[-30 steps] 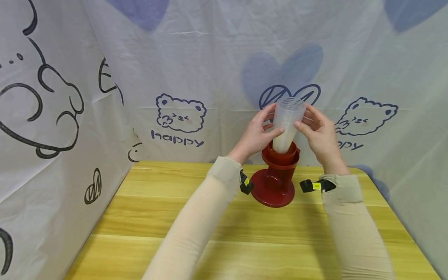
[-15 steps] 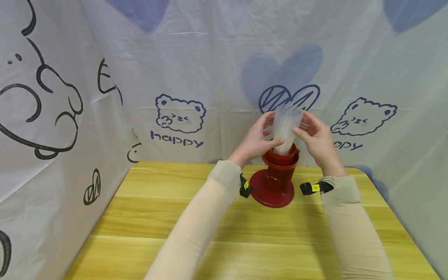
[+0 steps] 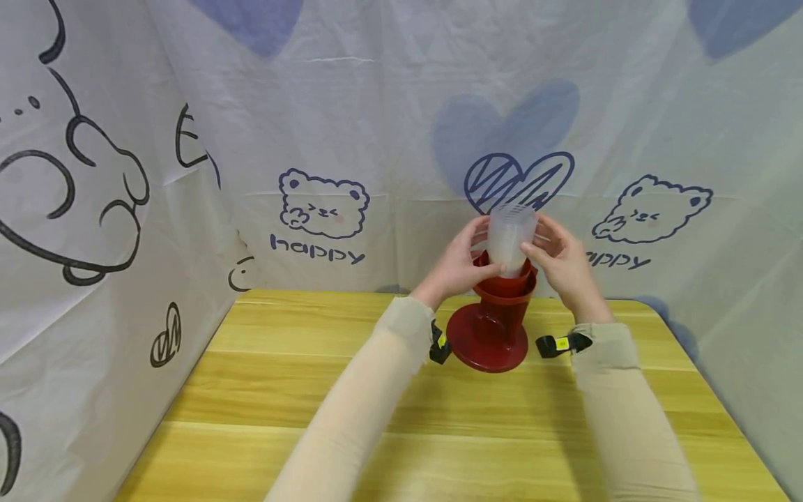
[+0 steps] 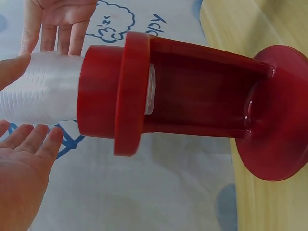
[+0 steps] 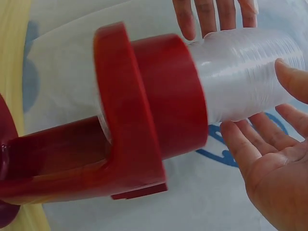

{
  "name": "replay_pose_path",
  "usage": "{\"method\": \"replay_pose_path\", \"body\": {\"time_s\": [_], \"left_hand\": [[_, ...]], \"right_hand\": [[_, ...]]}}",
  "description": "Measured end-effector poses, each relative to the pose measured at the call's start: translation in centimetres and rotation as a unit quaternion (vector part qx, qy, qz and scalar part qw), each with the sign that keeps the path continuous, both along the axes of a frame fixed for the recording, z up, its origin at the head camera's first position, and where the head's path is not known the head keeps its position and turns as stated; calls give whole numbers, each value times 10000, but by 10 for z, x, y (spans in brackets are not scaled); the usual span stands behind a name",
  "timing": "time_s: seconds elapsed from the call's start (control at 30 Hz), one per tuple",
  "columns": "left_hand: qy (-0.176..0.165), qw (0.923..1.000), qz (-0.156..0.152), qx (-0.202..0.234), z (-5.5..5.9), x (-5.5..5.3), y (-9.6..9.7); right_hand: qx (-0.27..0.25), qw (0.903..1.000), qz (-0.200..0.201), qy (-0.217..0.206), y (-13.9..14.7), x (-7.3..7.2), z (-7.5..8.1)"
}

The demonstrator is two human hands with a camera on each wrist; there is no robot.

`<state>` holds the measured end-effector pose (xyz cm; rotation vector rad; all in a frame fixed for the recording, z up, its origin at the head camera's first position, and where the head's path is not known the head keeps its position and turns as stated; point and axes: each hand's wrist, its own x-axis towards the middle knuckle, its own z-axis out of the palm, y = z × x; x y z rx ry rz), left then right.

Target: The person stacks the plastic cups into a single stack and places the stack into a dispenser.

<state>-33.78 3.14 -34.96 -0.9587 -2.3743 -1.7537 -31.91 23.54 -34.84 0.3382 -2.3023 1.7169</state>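
Observation:
A stack of clear plastic cups (image 3: 511, 237) stands partly inside the top of a red cup dispenser (image 3: 487, 341), its nested rims uppermost. My left hand (image 3: 460, 263) holds the stack from the left, thumb on the near side. From the right, my right hand (image 3: 560, 263) holds it in the same way. In the left wrist view the lower end of the cups (image 4: 151, 89) shows just below the dispenser's ring (image 4: 131, 94). The right wrist view has the cups (image 5: 248, 72) between the fingers of both hands, above the red collar (image 5: 173, 94).
The dispenser's round base rests on a wood-grain table (image 3: 301, 390), near its back edge. Behind the table hangs a pale printed cloth (image 3: 401, 125) with hearts and bears. Another cloth wall (image 3: 81, 314) borders the left side. Black wrist cameras sit on both sleeves.
The stack of cups has gone down and sits deeper in the red dispenser. Both hands have lowered with it, still holding its sides. The dispenser has stayed in place.

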Motion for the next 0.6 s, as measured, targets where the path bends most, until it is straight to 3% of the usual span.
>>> {"method": "replay_pose_path", "body": {"time_s": [0.27,0.6], "left_hand": [[-155,9999,50,18,-14,0,2],[-67,9998,133,-156,-25,2,4]], "right_hand": [[114,9995,-77,-278,3,-1,-13],[186,9993,-10,-320,4,-2,-24]]}}
